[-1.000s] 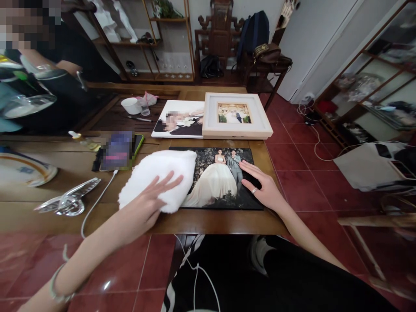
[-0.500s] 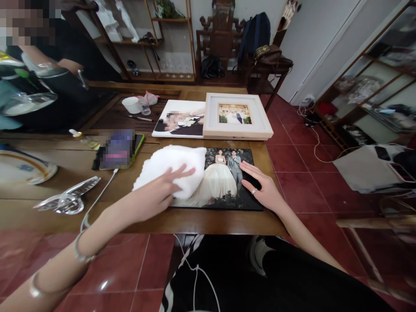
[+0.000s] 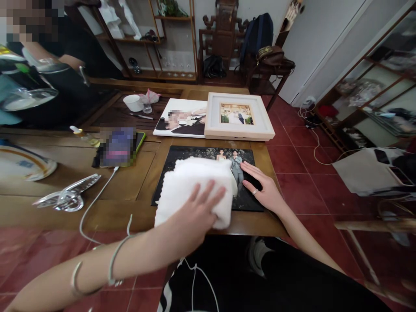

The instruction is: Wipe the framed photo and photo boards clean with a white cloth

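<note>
A folded white cloth [image 3: 195, 177] lies over the left and middle part of a dark wedding photo panel [image 3: 247, 200], hiding much of the picture and hanging past its near edge. On top of the cloth, my left hand [image 3: 203, 208] presses with its fingers somewhat spread, holding the cloth against the panel; its thumb is hidden. My right hand [image 3: 264, 188], wearing a ring, rests on the panel's right edge, fingers stretched out and thumb apart. The standing couple in the print shows between the cloth and my right fingertips.
Beyond the panel lie a white-edged photo print [image 3: 177, 130] and a pale wooden picture frame [image 3: 266, 125]. To the left are a phone [image 3: 118, 147] on a white cable, a shiny clear hair claw [image 3: 69, 195], a dropper bottle [image 3: 87, 138] and a white cup [image 3: 132, 103]. A person [image 3: 81, 47] is at far left.
My left hand and the white cloth have moved right and toward me across the panel, uncovering its upper left corner and covering the bride's skirt. My right hand has stayed in place.
</note>
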{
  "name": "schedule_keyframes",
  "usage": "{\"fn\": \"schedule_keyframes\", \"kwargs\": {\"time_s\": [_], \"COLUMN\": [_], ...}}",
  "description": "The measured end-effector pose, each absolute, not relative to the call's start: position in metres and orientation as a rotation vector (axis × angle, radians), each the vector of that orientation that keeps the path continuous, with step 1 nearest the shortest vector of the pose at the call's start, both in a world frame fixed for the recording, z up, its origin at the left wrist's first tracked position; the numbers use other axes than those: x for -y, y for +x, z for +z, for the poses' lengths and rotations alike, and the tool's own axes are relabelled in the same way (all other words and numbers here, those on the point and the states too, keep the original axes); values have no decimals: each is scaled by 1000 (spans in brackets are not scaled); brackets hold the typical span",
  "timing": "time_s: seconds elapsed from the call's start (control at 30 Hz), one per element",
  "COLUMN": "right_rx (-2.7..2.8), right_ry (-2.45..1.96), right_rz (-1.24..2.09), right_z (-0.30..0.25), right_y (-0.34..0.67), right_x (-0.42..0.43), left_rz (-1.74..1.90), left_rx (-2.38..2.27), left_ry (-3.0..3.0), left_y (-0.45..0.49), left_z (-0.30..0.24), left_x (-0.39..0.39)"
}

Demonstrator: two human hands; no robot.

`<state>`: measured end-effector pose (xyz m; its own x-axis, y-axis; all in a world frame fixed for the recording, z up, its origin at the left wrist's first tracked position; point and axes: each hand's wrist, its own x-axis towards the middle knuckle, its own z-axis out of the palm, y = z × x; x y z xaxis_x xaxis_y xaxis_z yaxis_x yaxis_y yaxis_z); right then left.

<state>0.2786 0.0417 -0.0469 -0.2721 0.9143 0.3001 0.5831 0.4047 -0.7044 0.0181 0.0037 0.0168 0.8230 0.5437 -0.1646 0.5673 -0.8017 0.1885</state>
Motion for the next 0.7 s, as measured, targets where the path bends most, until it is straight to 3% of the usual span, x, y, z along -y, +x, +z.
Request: {"fn": "schedule_keyframes", "kwargs": {"time_s": [0.17,0.53,0.7], "right_rx": [1977,1957,1968], "right_ry": [-1268,-1274,-1275], "right_rz": [617,627,617], "right_z": [-47,-50,-50], "right_y": [279,280,280], "right_x": [-41,-42,-42], "left_rz": [-112,102,170], "left_rx": [-715,-920,-940], "left_ry": [2786,2771,2872], "left_y": [17,22,37], "left_z": [19,-1,-8], "left_x": [6,-111,-86]}}
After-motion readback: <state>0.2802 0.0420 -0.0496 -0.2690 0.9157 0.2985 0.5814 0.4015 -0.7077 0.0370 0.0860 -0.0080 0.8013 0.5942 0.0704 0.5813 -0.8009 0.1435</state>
